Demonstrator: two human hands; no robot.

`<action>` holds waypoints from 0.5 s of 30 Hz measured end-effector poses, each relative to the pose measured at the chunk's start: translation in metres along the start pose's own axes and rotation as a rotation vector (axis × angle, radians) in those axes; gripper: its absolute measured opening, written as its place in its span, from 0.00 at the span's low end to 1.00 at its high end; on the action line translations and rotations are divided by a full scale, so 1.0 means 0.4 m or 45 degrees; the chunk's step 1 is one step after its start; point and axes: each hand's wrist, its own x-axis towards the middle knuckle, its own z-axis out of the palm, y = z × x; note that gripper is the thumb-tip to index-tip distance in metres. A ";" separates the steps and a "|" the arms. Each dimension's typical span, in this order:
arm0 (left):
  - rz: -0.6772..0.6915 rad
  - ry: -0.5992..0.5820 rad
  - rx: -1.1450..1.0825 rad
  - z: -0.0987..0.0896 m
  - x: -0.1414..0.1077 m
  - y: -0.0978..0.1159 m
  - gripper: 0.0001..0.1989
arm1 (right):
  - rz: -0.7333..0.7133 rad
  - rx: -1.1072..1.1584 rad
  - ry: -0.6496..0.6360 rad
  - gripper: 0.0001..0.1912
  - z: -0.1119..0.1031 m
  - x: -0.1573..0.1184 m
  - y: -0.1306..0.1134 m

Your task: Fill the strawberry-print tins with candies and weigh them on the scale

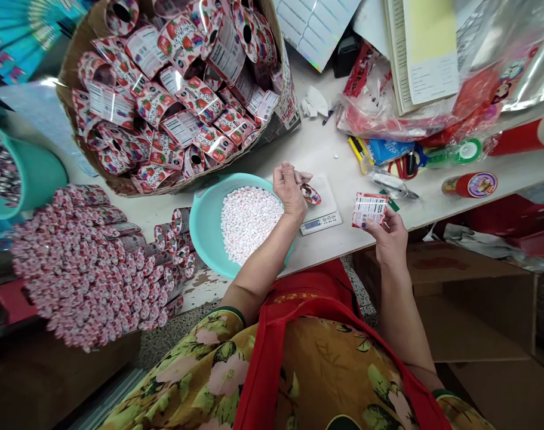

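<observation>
My left hand [290,190] is closed above the small digital scale [322,220], with its fingers curled. Right beside its fingertips is a small strawberry-print packet [312,194], its oval end facing up. Whether the fingers grip this packet or something smaller is hidden. Farther right, my right hand [392,236] pinches a printed packet [369,209] by its lower edge, nutrition panel and barcode facing up. A bit of green [392,204] shows behind that packet. Under my left forearm stands a turquoise basin [204,230] holding small white and pale pink candies [249,218].
A cardboard box [272,140] full of strawberry-print packets stands at the back left. Many packets [97,263] are stacked at the left, near a turquoise bucket [43,173]. Scissors [408,165], tape [466,149], plastic bags [365,113] and papers [433,77] lie at the right.
</observation>
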 end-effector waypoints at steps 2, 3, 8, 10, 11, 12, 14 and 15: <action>0.000 0.006 0.007 0.000 0.002 -0.003 0.24 | 0.013 0.004 0.005 0.33 -0.004 0.002 0.005; 0.000 0.008 0.014 0.000 0.003 -0.005 0.24 | 0.019 0.005 0.004 0.33 -0.006 0.003 0.006; 0.022 0.001 0.029 -0.005 0.000 -0.007 0.23 | 0.025 -0.001 -0.034 0.34 -0.007 0.006 0.009; 0.022 -0.011 0.040 -0.007 -0.002 -0.004 0.24 | 0.024 0.000 -0.048 0.34 -0.005 0.008 0.008; 0.019 -0.018 0.051 -0.009 -0.003 -0.002 0.24 | 0.025 0.000 -0.049 0.34 -0.003 0.009 0.009; 0.016 -0.023 0.062 -0.010 -0.004 -0.001 0.24 | 0.028 0.001 -0.048 0.34 -0.002 0.010 0.010; 0.006 -0.020 0.077 -0.011 -0.005 0.004 0.24 | 0.032 0.001 -0.037 0.34 0.000 0.013 0.013; -0.002 -0.018 0.076 -0.011 -0.005 0.007 0.24 | 0.031 0.000 -0.031 0.33 0.001 0.014 0.014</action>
